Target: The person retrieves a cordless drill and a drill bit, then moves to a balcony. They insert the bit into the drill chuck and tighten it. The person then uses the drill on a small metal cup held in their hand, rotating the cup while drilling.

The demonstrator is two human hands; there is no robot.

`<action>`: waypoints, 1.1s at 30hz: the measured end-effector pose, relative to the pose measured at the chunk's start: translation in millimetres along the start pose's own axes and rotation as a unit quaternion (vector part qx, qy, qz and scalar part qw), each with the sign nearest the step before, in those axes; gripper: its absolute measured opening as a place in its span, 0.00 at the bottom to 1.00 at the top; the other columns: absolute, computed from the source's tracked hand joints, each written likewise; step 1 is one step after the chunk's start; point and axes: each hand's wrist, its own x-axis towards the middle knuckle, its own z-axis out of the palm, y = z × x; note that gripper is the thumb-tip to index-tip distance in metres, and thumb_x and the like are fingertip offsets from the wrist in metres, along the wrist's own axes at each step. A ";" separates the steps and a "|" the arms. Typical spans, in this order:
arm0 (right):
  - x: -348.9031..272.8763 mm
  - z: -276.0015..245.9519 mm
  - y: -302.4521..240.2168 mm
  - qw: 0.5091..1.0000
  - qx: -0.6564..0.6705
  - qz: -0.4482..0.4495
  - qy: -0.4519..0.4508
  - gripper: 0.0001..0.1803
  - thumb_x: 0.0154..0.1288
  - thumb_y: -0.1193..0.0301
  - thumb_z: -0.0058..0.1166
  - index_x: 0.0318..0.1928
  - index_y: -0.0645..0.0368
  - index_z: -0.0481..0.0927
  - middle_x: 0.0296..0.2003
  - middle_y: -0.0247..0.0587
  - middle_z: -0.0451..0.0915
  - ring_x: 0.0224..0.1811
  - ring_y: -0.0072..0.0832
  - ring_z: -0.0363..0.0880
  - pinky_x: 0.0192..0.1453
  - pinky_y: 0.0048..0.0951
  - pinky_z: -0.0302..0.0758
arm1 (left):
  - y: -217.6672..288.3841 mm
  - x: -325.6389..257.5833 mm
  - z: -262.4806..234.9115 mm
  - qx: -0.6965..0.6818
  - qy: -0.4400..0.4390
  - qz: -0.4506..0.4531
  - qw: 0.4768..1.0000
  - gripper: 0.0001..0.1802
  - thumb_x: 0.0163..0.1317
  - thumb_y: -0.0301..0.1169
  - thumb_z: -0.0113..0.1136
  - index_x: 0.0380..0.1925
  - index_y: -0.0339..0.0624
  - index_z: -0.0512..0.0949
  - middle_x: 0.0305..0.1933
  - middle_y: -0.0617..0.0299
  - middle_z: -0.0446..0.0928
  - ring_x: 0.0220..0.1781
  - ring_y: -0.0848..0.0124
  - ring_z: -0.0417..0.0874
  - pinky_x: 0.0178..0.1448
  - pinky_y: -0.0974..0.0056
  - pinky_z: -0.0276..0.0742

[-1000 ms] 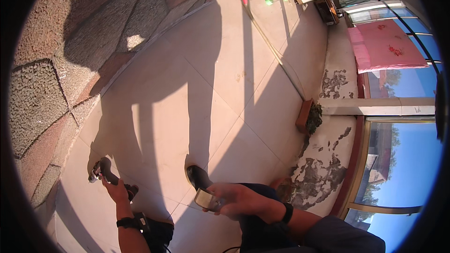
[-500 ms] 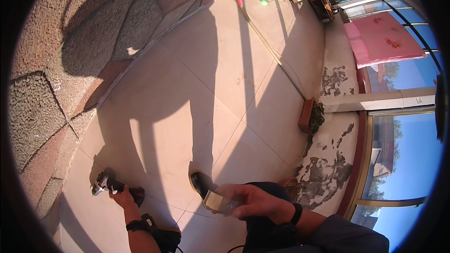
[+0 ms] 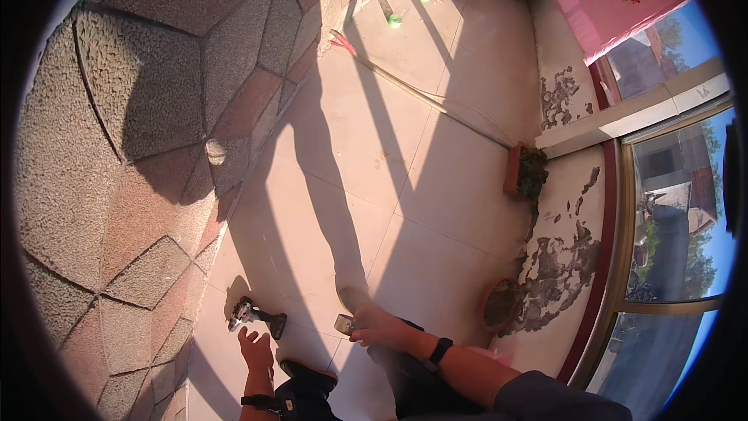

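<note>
A cordless drill [image 3: 255, 313], dark with a silvery front end, lies on the tiled floor at the lower left. Just below it in the picture, my left hand [image 3: 256, 349] has its fingers spread and holds nothing. My right hand [image 3: 381, 327], at the lower middle, is closed round a small box-shaped thing [image 3: 344, 324] with a pale face. The fingers cover much of it, so its kind does not show.
A stone-clad wall [image 3: 156, 218] runs along the left. Planters [image 3: 523, 171] and a round pot [image 3: 501, 304] stand by the peeling right-hand wall. A long pole [image 3: 413, 90] with a red end lies across the floor farther off. My shoe [image 3: 308, 374] is near the drill.
My left hand has let go of the drill, which now rests on the floor. My right hand still holds the box-shaped thing. The view has turned and shifted left.
</note>
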 end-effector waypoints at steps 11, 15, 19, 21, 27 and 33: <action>-236.7 -144.7 -196.0 0.981 0.065 -0.151 0.104 0.37 0.61 0.68 0.73 0.68 0.62 0.70 0.53 0.38 0.80 0.54 0.24 0.79 0.59 0.31 0.78 | 285.9 -174.7 -2.7 0.198 -0.148 0.127 0.961 0.36 0.56 0.37 0.73 0.62 0.29 0.73 0.47 0.48 0.86 0.47 0.61 0.88 0.52 0.59 0.84; -262.7 -188.6 -275.1 0.936 -0.068 -0.287 0.191 0.37 0.54 0.65 0.79 0.60 0.59 0.73 0.49 0.35 0.80 0.52 0.23 0.78 0.58 0.30 0.78 | 356.9 -181.9 42.8 0.263 -0.216 0.118 0.933 0.37 0.59 0.40 0.71 0.63 0.27 0.73 0.47 0.46 0.86 0.47 0.63 0.89 0.51 0.61 0.85; -273.0 -219.0 -367.1 0.886 -0.162 -0.362 0.241 0.37 0.50 0.62 0.82 0.57 0.57 0.73 0.48 0.37 0.79 0.53 0.27 0.79 0.59 0.31 0.77 | 450.4 -179.1 108.0 0.224 -0.267 0.123 0.929 0.36 0.61 0.41 0.71 0.63 0.27 0.73 0.47 0.47 0.86 0.46 0.63 0.88 0.49 0.61 0.85; -277.3 -232.7 -409.4 0.860 -0.215 -0.369 0.280 0.39 0.48 0.58 0.82 0.55 0.57 0.74 0.49 0.40 0.80 0.53 0.31 0.80 0.60 0.33 0.78 | 508.0 -179.3 147.8 0.196 -0.294 0.133 0.926 0.36 0.62 0.41 0.70 0.63 0.27 0.73 0.48 0.47 0.85 0.46 0.64 0.88 0.48 0.62 0.84; -287.5 -276.9 -544.4 0.794 -0.368 -0.348 0.336 0.41 0.47 0.49 0.80 0.56 0.55 0.75 0.52 0.41 0.80 0.57 0.37 0.81 0.63 0.35 0.77 | 716.2 -227.7 277.7 0.131 -0.520 0.171 0.827 0.33 0.73 0.42 0.62 0.68 0.30 0.67 0.61 0.48 0.79 0.61 0.60 0.83 0.62 0.57 0.80; -266.3 -317.8 -616.8 0.787 -0.358 -0.391 0.315 0.40 0.48 0.48 0.77 0.55 0.56 0.75 0.50 0.46 0.80 0.54 0.43 0.82 0.56 0.41 0.79 | 852.3 -303.8 351.7 0.007 -0.706 0.163 0.689 0.37 0.75 0.46 0.59 0.73 0.34 0.62 0.65 0.48 0.76 0.65 0.56 0.80 0.64 0.51 0.79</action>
